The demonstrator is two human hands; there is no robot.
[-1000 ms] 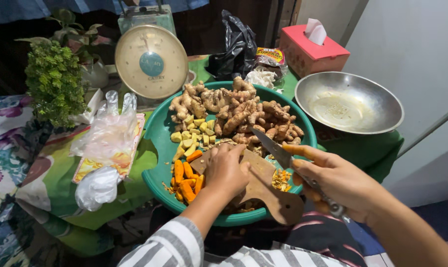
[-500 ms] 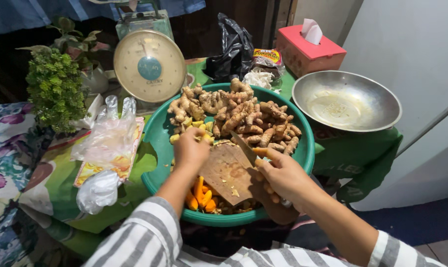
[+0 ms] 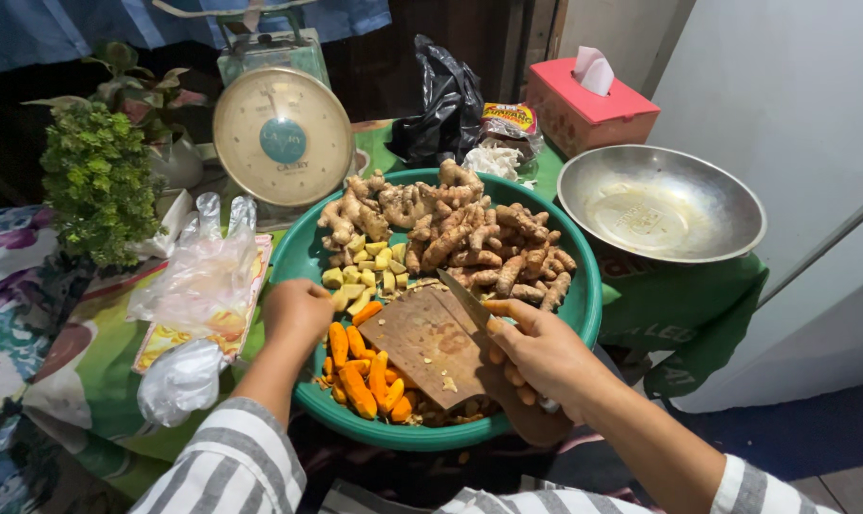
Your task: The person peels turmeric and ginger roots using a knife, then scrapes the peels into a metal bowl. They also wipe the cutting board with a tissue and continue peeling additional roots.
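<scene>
A wide green basin (image 3: 584, 305) holds a heap of ginger and turmeric roots (image 3: 460, 228), yellow cut pieces (image 3: 365, 271) and peeled orange turmeric (image 3: 365, 376). A small wooden cutting board (image 3: 431, 343) lies tilted inside it. My right hand (image 3: 536, 352) grips a knife (image 3: 462, 297) by the handle, blade resting on the board's far edge. My left hand (image 3: 296, 312) is at the basin's left rim beside the orange pieces, fingers curled; whether it holds anything is hidden.
A dial kitchen scale (image 3: 281, 133) stands behind the basin. A metal bowl (image 3: 660, 202) sits at the right, with a red tissue box (image 3: 588, 105) and a black plastic bag (image 3: 446, 105) behind. Clear plastic bags (image 3: 198, 286) and a green plant (image 3: 98, 181) are at the left.
My left hand moved from the board up to the cut pieces, then back to the basin's left rim. My right hand brought the knife onto the board.
</scene>
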